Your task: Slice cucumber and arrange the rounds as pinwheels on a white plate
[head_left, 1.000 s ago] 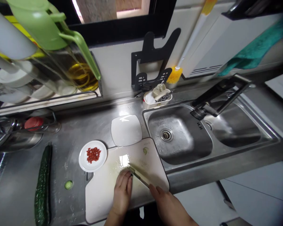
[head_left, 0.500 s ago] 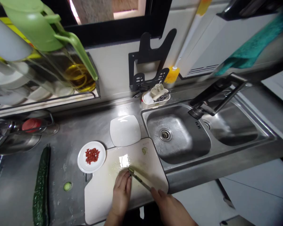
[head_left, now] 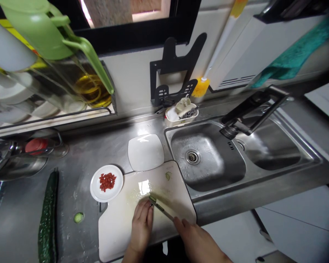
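Observation:
A knife is in my right hand, its blade angled up and left over the white cutting board. Green cucumber pieces cling along the blade near its tip. My left hand is on the board with fingers curled together beside the blade tip; whatever is under them is hidden. A thin green slice lies at the board's upper right. Beyond the board's far edge sits a white square plate. A round white plate holds chopped red pieces at the board's upper left.
A whole cucumber lies on the steel counter at left, with a cucumber end nearer the board. To the right is a double sink with a black faucet. A tray of scrubbers stands behind.
The knife and my right hand have shifted very slightly left. My left hand stays almost where it was.

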